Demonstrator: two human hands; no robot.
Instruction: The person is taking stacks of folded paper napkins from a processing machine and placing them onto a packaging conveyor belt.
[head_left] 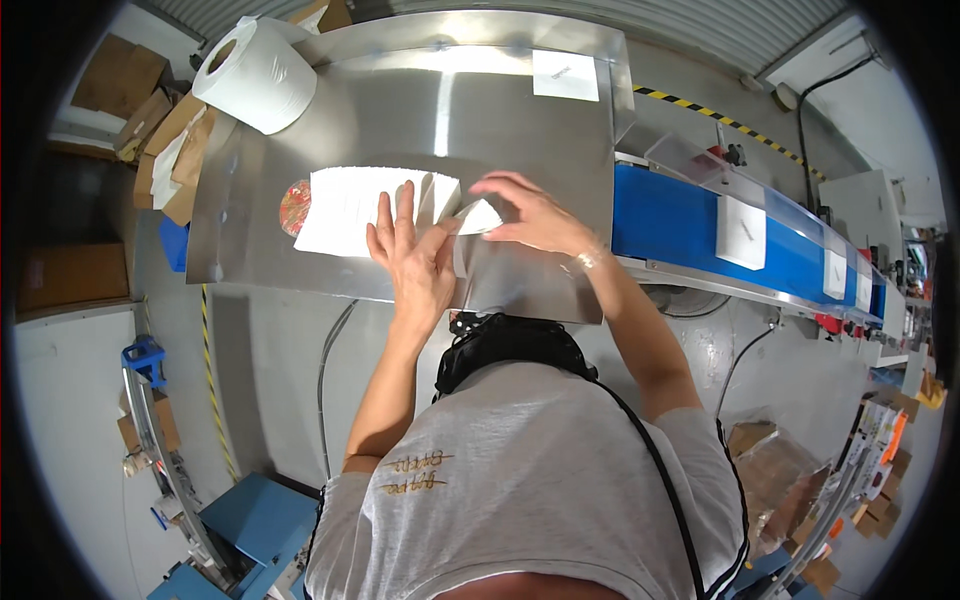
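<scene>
A white paper towel sheet (340,210) lies on the steel table, partly over a round red-patterned piece (294,208) whose left edge shows. My left hand (415,262) rests on the sheet with its fingers stretched out and spread. Beside it, at the sheet's right end, the paper is creased and a small flap (478,218) is turned up. My right hand (535,215) curves around this flap, thumb and fingers apart, the thumb close to the flap's lower edge; whether it touches is hard to tell.
A big white paper roll (255,75) stands at the table's far left corner, near cardboard boxes (180,150). A white paper piece (565,76) lies at the far right of the steel table (400,110). On the right, a blue conveyor belt (660,215) carries several white packets (741,232).
</scene>
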